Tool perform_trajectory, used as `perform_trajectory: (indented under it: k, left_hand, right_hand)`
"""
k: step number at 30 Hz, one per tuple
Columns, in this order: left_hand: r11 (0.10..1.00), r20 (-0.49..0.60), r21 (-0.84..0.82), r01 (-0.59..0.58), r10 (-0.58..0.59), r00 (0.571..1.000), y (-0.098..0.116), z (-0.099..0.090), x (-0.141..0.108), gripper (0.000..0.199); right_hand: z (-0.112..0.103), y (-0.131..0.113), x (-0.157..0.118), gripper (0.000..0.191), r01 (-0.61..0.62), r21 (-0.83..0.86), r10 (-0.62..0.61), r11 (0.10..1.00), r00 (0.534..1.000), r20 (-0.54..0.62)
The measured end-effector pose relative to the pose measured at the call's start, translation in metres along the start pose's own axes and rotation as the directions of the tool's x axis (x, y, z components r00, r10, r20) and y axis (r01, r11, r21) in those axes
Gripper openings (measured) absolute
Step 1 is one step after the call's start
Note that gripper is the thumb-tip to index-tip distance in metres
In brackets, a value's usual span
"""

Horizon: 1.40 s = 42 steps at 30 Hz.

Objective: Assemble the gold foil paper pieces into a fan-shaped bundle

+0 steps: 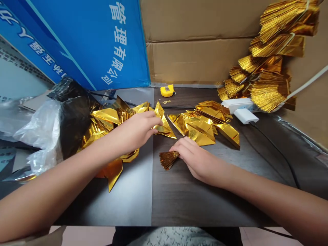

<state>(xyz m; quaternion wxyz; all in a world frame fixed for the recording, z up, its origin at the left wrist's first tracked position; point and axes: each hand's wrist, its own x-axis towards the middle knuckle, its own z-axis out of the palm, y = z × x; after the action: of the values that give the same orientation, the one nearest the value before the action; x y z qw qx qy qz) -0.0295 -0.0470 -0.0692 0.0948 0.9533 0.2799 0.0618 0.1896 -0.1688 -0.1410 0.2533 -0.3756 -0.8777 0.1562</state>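
Note:
My left hand (142,129) reaches over the middle of the desk. Its fingers and thumb are curled at the edge of a pointed piece of folded gold foil paper (166,127). My right hand (192,157) is closed on the narrow end of a small pleated gold paper fan (168,160), low over the dark desk. Under and beside my left forearm lies a heap of folded gold paper (105,118), partly hidden by the arm. More folded gold pieces (201,130) lie just beyond my right hand.
A yellow tape measure (167,90) sits at the back by the cardboard wall (189,58). Tied bundles of pleated gold paper (269,89) are stacked at the right, beside a white power strip (237,104) with a plugged-in charger (246,116). Plastic bags (46,133) crowd the left.

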Motion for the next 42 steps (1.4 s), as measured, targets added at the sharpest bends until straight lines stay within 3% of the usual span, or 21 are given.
perform_trajectory:
  k: [3,6,9,13,20,25,28,31,35,38,42]
  left_hand:
    - [0.995,0.083,0.097,0.032,-0.04,0.996,-0.007,-0.001,0.016,0.023]
    - [0.991,0.155,0.131,-0.031,0.011,0.988,-0.013,-0.01,0.031,0.025]
    - [0.983,0.279,0.133,-0.126,0.084,0.957,-0.015,-0.021,0.043,0.023]
    - [0.979,0.4,0.166,-0.115,0.04,0.916,-0.016,-0.022,0.051,0.015]
    - [0.989,0.422,0.145,0.009,-0.07,0.904,-0.024,-0.004,0.053,0.015]
    - [0.985,0.45,0.116,-0.126,0.061,0.891,-0.029,-0.005,0.057,0.013]
    - [0.993,0.483,0.041,-0.113,0.079,0.872,-0.028,-0.015,0.058,0.008]
    - [0.997,0.413,-0.051,-0.049,0.066,0.908,-0.025,-0.031,0.053,0.008]
    - [0.929,0.14,-0.37,0.027,0.027,0.99,-0.014,-0.035,0.041,0.02]
    - [0.788,-0.064,-0.615,0.036,-0.095,0.993,0.0,-0.016,0.03,0.02]
    - [0.741,-0.151,-0.664,0.1,-0.263,0.953,0.02,0.018,0.016,0.021]
  right_hand:
    - [-0.002,-0.001,-0.002,0.043,-0.001,0.003,0.001,1.0,1.0,0.002]
    - [-0.003,0.0,-0.002,0.043,0.0,0.011,0.0,1.0,1.0,0.021]
    - [-0.003,0.0,-0.002,0.043,0.001,0.022,-0.001,1.0,1.0,0.03]
    - [-0.002,0.001,-0.002,0.042,0.005,0.034,-0.006,0.999,1.0,0.018]
    - [-0.001,0.003,-0.002,0.043,0.011,0.045,-0.011,0.999,1.0,0.01]
    - [-0.001,0.003,-0.003,0.042,0.013,0.046,-0.013,0.999,1.0,0.004]
    - [-0.001,0.002,-0.002,0.041,0.005,0.041,-0.006,0.999,1.0,0.012]
    - [0.0,0.002,-0.002,0.04,0.01,0.041,-0.01,0.999,1.0,0.016]
    - [0.0,0.004,-0.002,0.039,0.005,0.043,-0.005,0.999,1.0,0.003]
    - [-0.001,0.004,-0.003,0.039,0.019,0.048,-0.019,0.999,1.0,0.004]
    - [-0.001,0.002,-0.004,0.038,0.086,0.084,-0.082,0.993,0.996,-0.046]
